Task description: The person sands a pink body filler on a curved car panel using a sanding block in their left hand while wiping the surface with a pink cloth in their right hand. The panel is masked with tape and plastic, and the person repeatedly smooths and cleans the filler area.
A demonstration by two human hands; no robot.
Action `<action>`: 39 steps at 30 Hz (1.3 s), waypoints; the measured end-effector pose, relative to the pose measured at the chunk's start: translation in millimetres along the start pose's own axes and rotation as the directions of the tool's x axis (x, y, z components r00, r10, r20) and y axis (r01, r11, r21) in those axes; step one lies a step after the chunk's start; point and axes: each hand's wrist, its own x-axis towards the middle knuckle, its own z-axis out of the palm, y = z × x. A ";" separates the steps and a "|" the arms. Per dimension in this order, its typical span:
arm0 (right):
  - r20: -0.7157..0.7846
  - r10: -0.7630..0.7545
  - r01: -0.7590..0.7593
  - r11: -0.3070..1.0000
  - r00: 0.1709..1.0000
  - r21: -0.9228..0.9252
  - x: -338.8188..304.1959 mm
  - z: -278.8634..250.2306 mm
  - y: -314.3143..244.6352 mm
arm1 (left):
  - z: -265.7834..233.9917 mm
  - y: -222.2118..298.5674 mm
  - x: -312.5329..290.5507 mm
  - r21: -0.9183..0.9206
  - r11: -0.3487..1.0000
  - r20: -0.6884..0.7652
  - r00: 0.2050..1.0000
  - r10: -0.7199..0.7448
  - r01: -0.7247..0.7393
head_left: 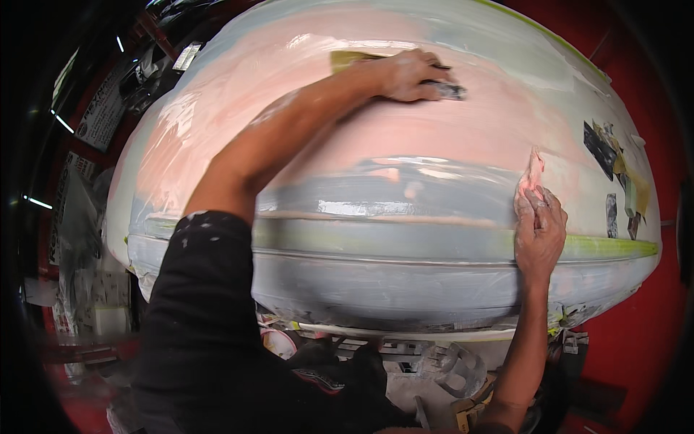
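Stretching a black fabric sleeve (206,267), grasping a dark, dusty pad (451,90) in the left hand (406,77), pinching a crumpled pinkish cloth (531,175) in the right hand (541,230), leaving a curved pink-and-grey panel (470,129) beneath both apparently partly smoothed, elsewhere streaky.

Left hand (410,75) lies beyond right hand (541,224) (both over panel (325,141)).
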 end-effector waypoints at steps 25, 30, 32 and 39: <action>-0.068 0.029 -0.030 0.999 0.997 -0.022 -4.7 -0.3 5.2 | -8.0 43.2 -61.4 0.025 1.000 0.033 0.999 -0.013 0.012; -0.067 0.030 -0.030 1.000 0.997 0.010 -3.6 2.5 -9.2 | -31.3 37.8 -97.4 0.064 0.997 0.036 0.998 -0.051 0.049; -0.090 -0.002 0.001 1.000 0.996 -0.008 -5.3 2.7 -5.7 | -6.5 40.7 -17.8 0.020 0.995 0.020 0.995 0.095 -0.096; -0.093 -0.034 0.038 0.998 0.995 0.049 -7.6 4.3 2.3 | 83.4 67.9 205.3 0.042 0.996 -0.001 0.997 0.079 -0.079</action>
